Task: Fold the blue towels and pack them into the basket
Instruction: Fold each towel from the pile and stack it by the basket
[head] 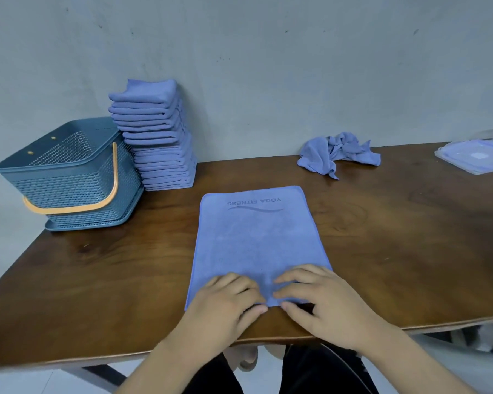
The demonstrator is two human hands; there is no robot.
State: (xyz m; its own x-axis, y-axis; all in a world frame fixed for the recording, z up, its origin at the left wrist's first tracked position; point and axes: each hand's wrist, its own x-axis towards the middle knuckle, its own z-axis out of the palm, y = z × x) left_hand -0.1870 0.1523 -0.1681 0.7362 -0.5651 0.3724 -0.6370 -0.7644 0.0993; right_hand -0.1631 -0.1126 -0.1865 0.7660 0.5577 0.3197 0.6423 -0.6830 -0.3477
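**A:** Where is the towel (pixel 256 245) found, relative to the hands?

**B:** It is spread flat at the near middle of the table (pixel 97 280), with the printed end turned away. Its near edge is covered by both hands. The left hand (pixel 225 300) is laid on the left half and the right hand (pixel 319 300) on the right half, with the fingertips almost met at the centre.

**A:** How is it held?

**B:** The near hem is pinched by each hand. Bent fingers are pressed on top, and thumbs are set along the hem.

**A:** And the basket?

**B:** The basket (pixel 69 177) is stood at the far left corner on a matching tray (pixel 52 226), well apart from the hands. Only its mesh walls and floor are seen inside. Its orange handle (pixel 69 209) is folded down over the front.

**A:** What is kept beside it?

**B:** A stack (pixel 160 137) of folded towels is piled just right of it, against the wall (pixel 268 81), with its upper part shifted left. A crumpled towel (pixel 336 153) is left at the far edge, right of centre. A clear box (pixel 475 157) is cut off by the frame at far right.

**A:** How are the arms posed?

**B:** Both forearms are brought in from the bottom of the view and angled inward. The knuckles are raised.
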